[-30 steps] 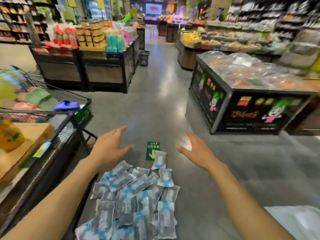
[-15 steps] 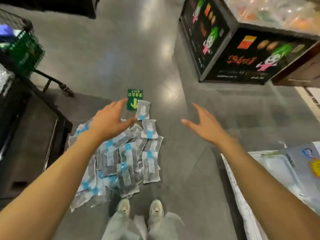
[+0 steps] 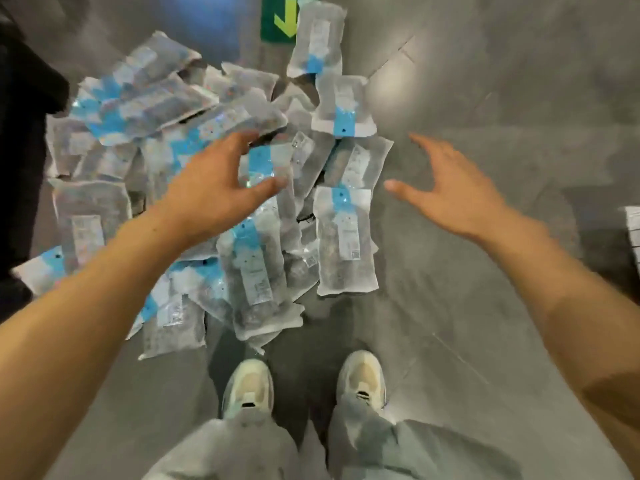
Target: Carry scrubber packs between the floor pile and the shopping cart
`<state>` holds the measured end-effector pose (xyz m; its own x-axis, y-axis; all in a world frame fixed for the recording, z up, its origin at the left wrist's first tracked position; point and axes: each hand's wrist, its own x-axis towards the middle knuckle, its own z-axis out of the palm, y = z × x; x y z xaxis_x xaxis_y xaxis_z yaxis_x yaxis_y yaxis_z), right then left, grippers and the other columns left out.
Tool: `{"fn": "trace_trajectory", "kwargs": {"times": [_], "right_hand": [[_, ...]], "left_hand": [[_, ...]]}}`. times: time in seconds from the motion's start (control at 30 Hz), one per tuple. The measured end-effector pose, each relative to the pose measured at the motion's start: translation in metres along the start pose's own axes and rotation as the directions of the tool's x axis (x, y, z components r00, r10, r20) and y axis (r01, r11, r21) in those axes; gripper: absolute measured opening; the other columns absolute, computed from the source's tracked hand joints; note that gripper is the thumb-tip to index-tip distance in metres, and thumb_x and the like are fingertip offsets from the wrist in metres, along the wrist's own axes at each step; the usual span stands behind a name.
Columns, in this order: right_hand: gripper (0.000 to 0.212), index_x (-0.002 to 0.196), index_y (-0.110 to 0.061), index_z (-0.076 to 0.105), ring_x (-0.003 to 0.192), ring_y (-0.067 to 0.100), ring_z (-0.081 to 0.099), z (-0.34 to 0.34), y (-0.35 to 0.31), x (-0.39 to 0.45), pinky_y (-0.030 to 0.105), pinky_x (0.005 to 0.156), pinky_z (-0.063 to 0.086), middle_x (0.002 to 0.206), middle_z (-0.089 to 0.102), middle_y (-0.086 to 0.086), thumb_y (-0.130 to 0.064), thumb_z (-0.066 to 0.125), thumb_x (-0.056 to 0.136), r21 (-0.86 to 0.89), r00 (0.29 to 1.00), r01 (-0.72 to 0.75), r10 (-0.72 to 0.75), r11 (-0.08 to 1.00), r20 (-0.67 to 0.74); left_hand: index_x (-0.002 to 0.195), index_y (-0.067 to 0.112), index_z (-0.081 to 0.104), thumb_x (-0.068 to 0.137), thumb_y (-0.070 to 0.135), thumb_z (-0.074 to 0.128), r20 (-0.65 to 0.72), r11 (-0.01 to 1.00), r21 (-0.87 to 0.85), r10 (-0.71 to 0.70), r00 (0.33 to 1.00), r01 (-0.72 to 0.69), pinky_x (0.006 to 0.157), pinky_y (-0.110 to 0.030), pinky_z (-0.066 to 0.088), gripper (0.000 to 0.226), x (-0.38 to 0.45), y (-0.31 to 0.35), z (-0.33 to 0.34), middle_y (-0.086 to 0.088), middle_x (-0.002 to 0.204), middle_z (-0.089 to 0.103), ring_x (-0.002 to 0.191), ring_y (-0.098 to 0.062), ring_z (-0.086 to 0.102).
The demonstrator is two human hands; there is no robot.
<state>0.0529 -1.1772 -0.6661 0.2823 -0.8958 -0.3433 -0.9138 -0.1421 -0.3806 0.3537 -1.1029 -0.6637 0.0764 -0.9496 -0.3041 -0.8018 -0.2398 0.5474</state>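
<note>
The left hand (image 3: 214, 188) is stretched out over a pile of packets (image 3: 194, 188) on the floor. Its fingers are spread and only lightly bent, and the thumb stands apart from them; it holds nothing. It is seen in front of one packet with a blue strip (image 3: 263, 174) in the middle of the pile, but I cannot tell if the fingertips touch the plastic or are only above it. The right hand (image 3: 450, 192) is also released, with fingers straight and spread, the thumb pointing toward the pile. It is over the bare floor (image 3: 485, 306), near the right edge of the pile, and it holds nothing.

The packets are clear plastic bags with dark content, white labels and light blue bands. They lie flat and overlap each other in many directions, mostly under and to the left of the left hand. One single packet (image 3: 317, 39) lies at the far end, partly over a green floor sticker with a yellow arrow (image 3: 277, 22).

Below the hands, two pale sneakers (image 3: 247, 386) stand on the grey tiles, just beside the near edge of the pile, with grey trousers (image 3: 381, 445) above them. At the left edge there is a dark object (image 3: 20, 168), too unclear to name.
</note>
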Motion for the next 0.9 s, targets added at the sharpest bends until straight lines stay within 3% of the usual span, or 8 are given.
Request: {"fn": "trace_trajectory", "kwargs": {"times": [0.13, 0.27, 0.47, 0.57, 0.63, 0.73, 0.83, 0.9], "right_hand": [[0.098, 0.161, -0.025, 0.021, 0.153, 0.026, 0.029, 0.117, 0.051, 0.027, 0.057, 0.119, 0.031, 0.165, 0.032, 0.005, -0.077, 0.054, 0.086, -0.036, 1.000, -0.005, 0.005, 0.999, 0.016], [0.109, 0.160, -0.031, 0.022, 0.151, 0.026, 0.031, 0.184, 0.078, 0.048, 0.060, 0.116, 0.034, 0.164, 0.035, 0.003, -0.089, 0.042, 0.071, -0.042, 1.000, -0.004, 0.005, 0.999, 0.017], [0.090, 0.161, -0.030, 0.022, 0.151, 0.026, 0.032, 0.194, 0.086, 0.047, 0.057, 0.114, 0.037, 0.165, 0.033, 0.002, -0.071, 0.056, 0.089, -0.105, 1.000, 0.019, -0.016, 0.994, 0.023], [0.086, 0.158, -0.027, 0.029, 0.145, 0.027, 0.041, 0.191, 0.084, 0.045, 0.054, 0.112, 0.040, 0.160, 0.041, 0.005, -0.067, 0.061, 0.089, -0.001, 0.999, -0.044, 0.044, 0.999, 0.019], [0.081, 0.155, -0.021, 0.036, 0.138, 0.029, 0.048, 0.197, 0.084, 0.048, 0.044, 0.107, 0.043, 0.153, 0.048, 0.010, -0.060, 0.065, 0.091, 0.119, 0.995, -0.096, 0.095, 0.988, 0.014], [0.083, 0.155, -0.016, 0.036, 0.136, 0.028, 0.050, 0.218, 0.087, 0.052, 0.036, 0.100, 0.041, 0.150, 0.050, 0.011, -0.055, 0.070, 0.090, 0.331, 0.975, -0.221, 0.208, 0.918, 0.072], [0.080, 0.150, -0.013, 0.041, 0.126, 0.025, 0.058, 0.241, 0.095, 0.057, 0.035, 0.103, 0.045, 0.142, 0.057, 0.010, -0.048, 0.077, 0.087, 0.469, 0.944, -0.330, 0.297, 0.820, 0.144], [0.057, 0.130, -0.013, 0.054, 0.109, 0.023, 0.067, 0.254, 0.098, 0.057, 0.041, 0.102, 0.051, 0.125, 0.067, 0.005, -0.039, 0.080, 0.087, 0.565, 0.933, -0.359, 0.308, 0.743, 0.188]], "left_hand": [[0.153, 0.018, 0.041, 0.089, 0.053, 0.070, -0.018, 0.999, -0.016, -0.039, 0.999, 0.038, 0.111, -0.041, 0.041, 0.080, 0.023, -0.084, 0.097, -0.014, 0.148, 0.055, 0.136, -0.028, 0.053], [0.154, 0.017, 0.039, 0.092, 0.049, 0.068, -0.064, 1.000, -0.006, 0.000, 0.998, -0.001, 0.108, -0.034, 0.037, 0.075, 0.036, -0.132, 0.148, -0.013, 0.152, 0.050, 0.137, -0.028, 0.050], [0.155, 0.017, 0.037, 0.089, 0.065, 0.064, -0.073, 0.991, 0.117, 0.070, 0.995, -0.061, 0.112, -0.051, 0.041, 0.086, 0.034, -0.149, 0.144, -0.012, 0.154, 0.048, 0.138, -0.034, 0.049], [0.152, 0.014, 0.041, 0.090, 0.058, 0.069, -0.170, 0.998, 0.058, 0.029, 0.985, -0.019, 0.113, -0.051, 0.041, 0.081, 0.021, -0.150, 0.129, -0.013, 0.152, 0.050, 0.138, -0.033, 0.048], [0.148, 0.013, 0.045, 0.091, 0.046, 0.073, -0.272, 0.999, -0.038, -0.039, 0.961, 0.030, 0.108, -0.046, 0.044, 0.071, 0.005, -0.154, 0.131, -0.011, 0.146, 0.054, 0.131, -0.029, 0.053], [0.139, 0.014, 0.050, 0.086, 0.045, 0.078, -0.325, 0.931, -0.301, -0.304, 0.896, 0.207, 0.092, -0.035, 0.047, 0.068, -0.023, -0.171, 0.159, -0.002, 0.126, 0.060, 0.109, -0.020, 0.059], [0.129, 0.018, 0.050, 0.068, 0.063, 0.083, -0.134, 0.771, -0.492, -0.526, 0.840, 0.404, 0.093, -0.043, 0.055, 0.083, -0.036, -0.186, 0.193, 0.002, 0.114, 0.066, 0.103, -0.021, 0.067], [0.126, 0.021, 0.047, 0.062, 0.063, 0.088, -0.049, 0.718, -0.522, -0.565, 0.824, 0.461, 0.092, -0.039, 0.054, 0.087, -0.036, -0.188, 0.208, 0.004, 0.114, 0.066, 0.103, -0.020, 0.066]]}}
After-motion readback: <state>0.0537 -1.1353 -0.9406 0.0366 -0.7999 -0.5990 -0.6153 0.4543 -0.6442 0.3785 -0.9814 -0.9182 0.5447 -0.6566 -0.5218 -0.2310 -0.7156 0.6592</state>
